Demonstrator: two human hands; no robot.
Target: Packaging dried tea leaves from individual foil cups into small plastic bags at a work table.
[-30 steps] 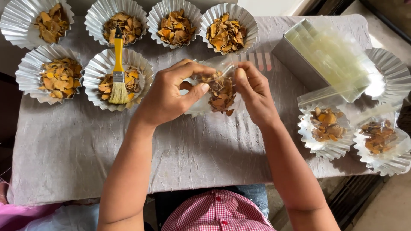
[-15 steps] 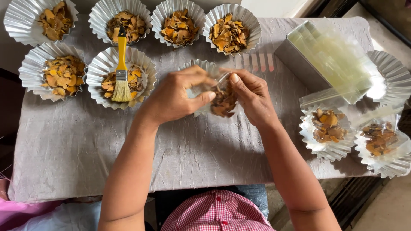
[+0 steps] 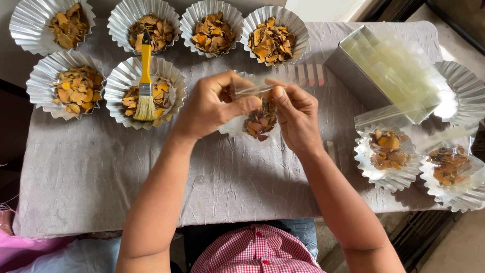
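My left hand and my right hand meet over the middle of the grey cloth table. Between them they pinch the top edge of a clear plastic bag that holds orange-brown dried slices. The bag hangs just above a fluted foil cup, mostly hidden under my hands. Both thumbs and forefingers press on the bag's mouth.
Six fluted foil cups of dried slices stand at the back left; one carries a yellow-handled brush. A metal box of clear bags lies at the right. Two bagged cups sit near the right edge.
My hands have lifted the bag slightly and drawn its mouth out flat between the fingertips. The bag now hangs lower between my hands. The camera view has shifted a little.
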